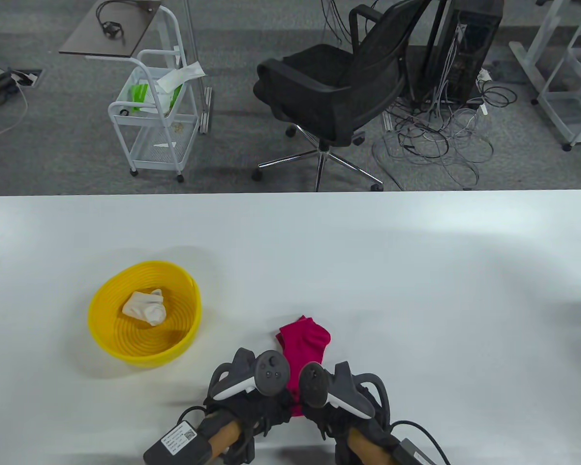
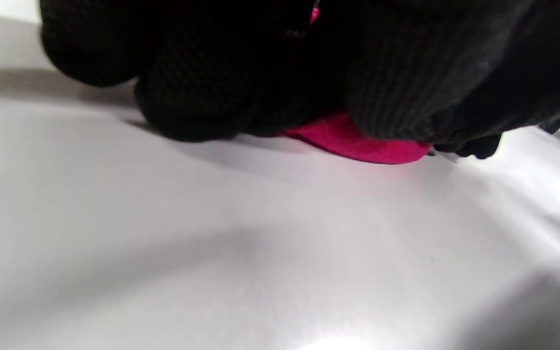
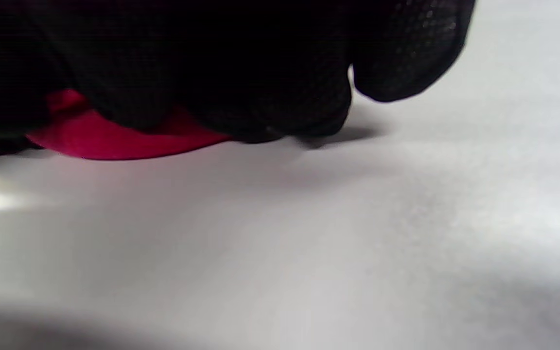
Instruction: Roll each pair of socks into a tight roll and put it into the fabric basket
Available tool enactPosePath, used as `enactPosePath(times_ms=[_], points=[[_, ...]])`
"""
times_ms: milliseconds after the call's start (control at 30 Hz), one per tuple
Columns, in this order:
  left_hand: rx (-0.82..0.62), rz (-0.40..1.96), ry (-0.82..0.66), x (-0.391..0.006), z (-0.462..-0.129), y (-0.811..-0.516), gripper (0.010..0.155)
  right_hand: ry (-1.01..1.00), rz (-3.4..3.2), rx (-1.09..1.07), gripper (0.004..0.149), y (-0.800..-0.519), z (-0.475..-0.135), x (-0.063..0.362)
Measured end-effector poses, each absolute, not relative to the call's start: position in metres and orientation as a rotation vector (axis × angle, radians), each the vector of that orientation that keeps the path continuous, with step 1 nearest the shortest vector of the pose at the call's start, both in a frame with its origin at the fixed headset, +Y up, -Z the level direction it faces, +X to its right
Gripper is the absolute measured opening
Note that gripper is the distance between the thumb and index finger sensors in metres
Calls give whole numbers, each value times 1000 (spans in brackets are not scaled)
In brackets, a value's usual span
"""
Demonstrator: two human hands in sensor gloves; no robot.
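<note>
Both hands sit side by side at the near edge of the white counter [image 1: 416,271], bent over the near end of a pink sock pair [image 1: 304,346] that lies flat with its far end pointing away from the person. The left hand [image 1: 252,392] and the right hand [image 1: 339,395] almost touch, trackers leaning toward each other, which suits a rolling start: two hands close together can turn the fabric's edge evenly across its whole width. In the left wrist view the gloved fingers [image 2: 197,97] curl down onto the pink fabric [image 2: 353,141] and press it against the counter; the right wrist view shows the same, with curled fingers [image 3: 260,97] bearing on the sock's edge [image 3: 114,141]. Both hands look clamped on the sock, though how much of it is already rolled under them is hidden by the gloves. The yellow basket [image 1: 101,315] stands well apart to the left, within easy reach of the left hand, and holds a white sock roll [image 1: 145,306], so one pair seems done and this pink one is likely at the start of its roll. The stretch of sock beyond the hands gives the roll room to travel forward.
</note>
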State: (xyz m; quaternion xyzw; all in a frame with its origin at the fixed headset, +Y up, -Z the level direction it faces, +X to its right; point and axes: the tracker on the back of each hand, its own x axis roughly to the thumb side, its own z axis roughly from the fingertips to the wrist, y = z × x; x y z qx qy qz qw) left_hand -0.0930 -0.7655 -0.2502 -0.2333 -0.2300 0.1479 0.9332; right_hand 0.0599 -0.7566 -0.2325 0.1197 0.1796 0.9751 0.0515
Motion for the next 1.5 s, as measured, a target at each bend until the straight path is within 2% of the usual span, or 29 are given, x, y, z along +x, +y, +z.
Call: enactPosePath(times_ms=[100,233,300,533,633,833,967,1233,1500], points=[[-457,334,-472,-96,-252,-768,39,543,2941,355,41,-751,-232,65],[-485,352,-454,-95,-256,-769,39,406,2882,352,40,-730,-229,70],[-486,356,-450,-95,-256,-769,39,423,2877,382,40,-728,-226,68],[-474,345,-432,-94,-254,-770,40,468,3002,413,43,-743,-223,58],[-465,343,-417,-94,-254,-770,41,522,3053,396,51,-751,-224,55],[-476,378,-380,-102,-255,-764,46,406,3086,393,55,-756,-222,49],[-415,410,-372,-112,-253,-759,50,346,3100,389,50,-757,-224,47],[-462,355,-397,-106,-251,-763,52,447,3005,309,42,-757,-233,54],[-363,245,-427,-91,-249,-765,43,484,2977,282,41,-753,-235,59]])
